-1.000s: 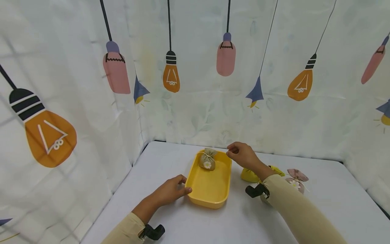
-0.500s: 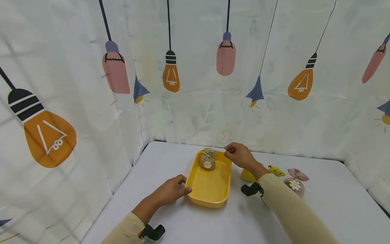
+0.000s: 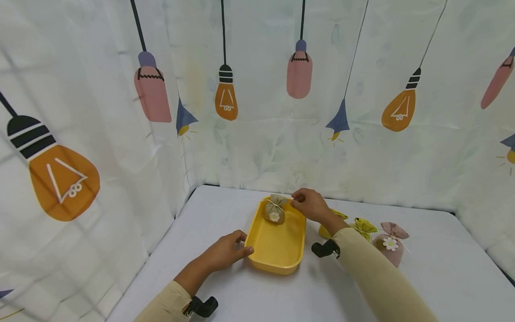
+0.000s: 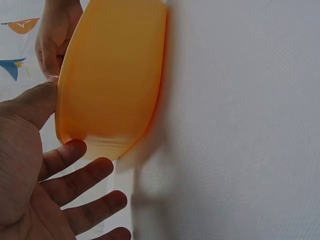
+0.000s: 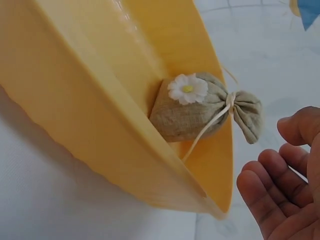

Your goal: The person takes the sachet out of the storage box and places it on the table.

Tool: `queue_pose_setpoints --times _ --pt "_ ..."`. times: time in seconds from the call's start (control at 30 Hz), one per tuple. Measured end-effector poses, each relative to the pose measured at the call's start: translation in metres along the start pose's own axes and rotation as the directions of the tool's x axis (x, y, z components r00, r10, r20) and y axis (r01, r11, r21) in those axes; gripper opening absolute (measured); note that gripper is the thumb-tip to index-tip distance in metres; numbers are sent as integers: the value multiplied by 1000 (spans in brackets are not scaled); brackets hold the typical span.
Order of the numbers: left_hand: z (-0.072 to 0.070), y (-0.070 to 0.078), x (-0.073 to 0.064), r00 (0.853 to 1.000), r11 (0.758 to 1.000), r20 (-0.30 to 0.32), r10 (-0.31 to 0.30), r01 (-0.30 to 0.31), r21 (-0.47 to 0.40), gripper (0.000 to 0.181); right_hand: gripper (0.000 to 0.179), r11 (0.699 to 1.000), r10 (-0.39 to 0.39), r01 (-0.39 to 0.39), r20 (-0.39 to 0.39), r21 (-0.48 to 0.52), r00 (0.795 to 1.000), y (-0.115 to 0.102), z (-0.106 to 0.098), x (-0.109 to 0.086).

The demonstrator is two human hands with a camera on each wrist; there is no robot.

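Observation:
A yellow rectangular tray (image 3: 277, 250) sits on the white table. My left hand (image 3: 225, 251) rests at its left side; in the left wrist view the thumb touches the rim and the other fingers (image 4: 92, 172) spread loosely by the outer wall. A beige drawstring pouch (image 3: 274, 212) with a white flower leans inside the tray's far end, its tied neck above the rim. My right hand (image 3: 311, 205) hovers over the far right corner. In the right wrist view its loosely curled fingers (image 5: 257, 195) hold nothing, apart from the pouch's gathered top (image 5: 247, 112).
Right of the tray, partly behind my right forearm, lie yellow-green pouches (image 3: 364, 226). Beside them is a pink pouch (image 3: 388, 248) with a white flower. A white curtain (image 3: 257, 152) printed with lamps stands behind and to the left of the table (image 3: 434, 241).
My right hand has moved a little left, over the tray's far right corner and closer to the beige pouch. The left hand and the tray have stayed in place.

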State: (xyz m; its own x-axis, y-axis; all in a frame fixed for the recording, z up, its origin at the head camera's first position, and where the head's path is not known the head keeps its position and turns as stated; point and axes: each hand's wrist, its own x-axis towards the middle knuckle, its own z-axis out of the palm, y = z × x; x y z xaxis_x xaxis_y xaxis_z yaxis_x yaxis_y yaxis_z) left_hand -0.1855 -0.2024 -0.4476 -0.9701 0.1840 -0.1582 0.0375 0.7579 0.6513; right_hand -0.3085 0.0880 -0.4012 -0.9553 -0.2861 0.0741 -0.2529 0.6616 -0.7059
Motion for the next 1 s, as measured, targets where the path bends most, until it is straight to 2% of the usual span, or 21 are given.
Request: queue_pose_setpoints --times 0.77,1.0 --pt "-1 -1 1 1000 1000 5 -9 9 -5 50 34 999 33 -32 40 -9 999 1 19 12" --pt "0 -1 0 1000 1000 5 3 -3 -1 49 32 1000 8 -8 37 5 999 1 25 14"
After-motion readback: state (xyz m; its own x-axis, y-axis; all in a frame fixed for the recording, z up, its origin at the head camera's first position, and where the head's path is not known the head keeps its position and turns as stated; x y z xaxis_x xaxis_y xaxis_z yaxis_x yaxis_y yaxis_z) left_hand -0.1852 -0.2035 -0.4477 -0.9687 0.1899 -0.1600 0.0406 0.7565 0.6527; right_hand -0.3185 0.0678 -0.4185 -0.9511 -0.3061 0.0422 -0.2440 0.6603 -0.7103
